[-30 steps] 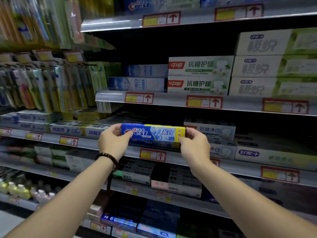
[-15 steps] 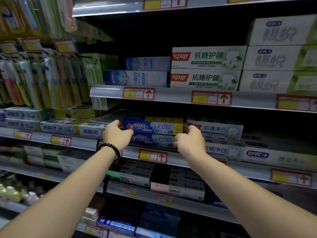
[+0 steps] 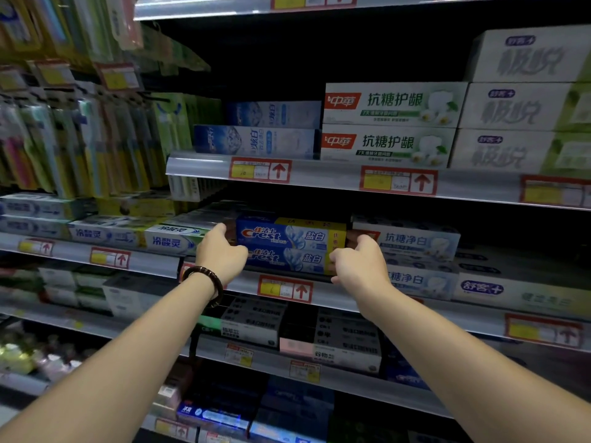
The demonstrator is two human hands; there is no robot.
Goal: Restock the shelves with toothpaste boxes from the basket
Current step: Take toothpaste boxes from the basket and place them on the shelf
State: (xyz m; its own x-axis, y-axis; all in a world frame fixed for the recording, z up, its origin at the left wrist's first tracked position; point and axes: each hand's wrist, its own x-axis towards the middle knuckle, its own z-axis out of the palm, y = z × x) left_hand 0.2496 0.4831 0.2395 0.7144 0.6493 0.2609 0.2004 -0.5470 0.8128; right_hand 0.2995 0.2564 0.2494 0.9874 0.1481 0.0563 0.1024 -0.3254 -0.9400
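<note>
Centre-frame on the toothpaste shelf point(image 3: 323, 298), left hand point(image 3: 220, 254) and right hand point(image 3: 359, 265) are bracketing the top Crest box point(image 3: 287, 235), lying left-to-right, fingers curling at its ends, though whether gripping I cannot tell.

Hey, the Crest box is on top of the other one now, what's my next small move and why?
Probably let go and draw both hands back. The top Crest box already lies flat on the lower Crest box, with your left hand and right hand at its ends.
</note>
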